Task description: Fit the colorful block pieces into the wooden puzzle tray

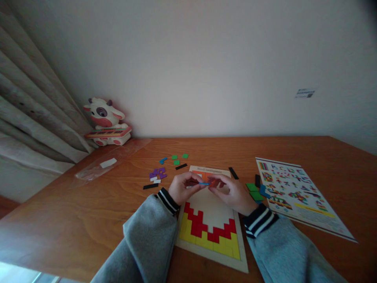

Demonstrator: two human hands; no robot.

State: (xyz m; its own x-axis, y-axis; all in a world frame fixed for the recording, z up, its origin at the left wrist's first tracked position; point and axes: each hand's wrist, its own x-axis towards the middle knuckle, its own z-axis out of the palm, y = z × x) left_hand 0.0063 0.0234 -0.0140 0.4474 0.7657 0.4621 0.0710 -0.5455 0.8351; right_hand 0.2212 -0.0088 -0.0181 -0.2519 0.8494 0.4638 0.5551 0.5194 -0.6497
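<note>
Both hands meet above a puzzle board (218, 208), fingertips close together. My left hand (184, 186) is closed in a pinch on a thin blue puzzle piece (204, 183). Against its right end, the fingers of my right hand (232, 191) are pinched around a red-orange piece (212, 183), partly covered by them. Yellow pieces (218, 246) fill the near end of the board, with red pieces (197, 224) stepped above them. Orange pieces (200, 173) lie at the far end, partly hidden behind my hands. Bare pale board shows in the middle.
Purple (157, 173), green (176, 162), white, blue and black pieces lie left of the board. Green pieces (255, 192) and a blue piece (264, 191) lie right, beside a printed pattern sheet (297, 196). A cow toy keyboard (108, 124) and clear plastic bag (97, 167) sit far left.
</note>
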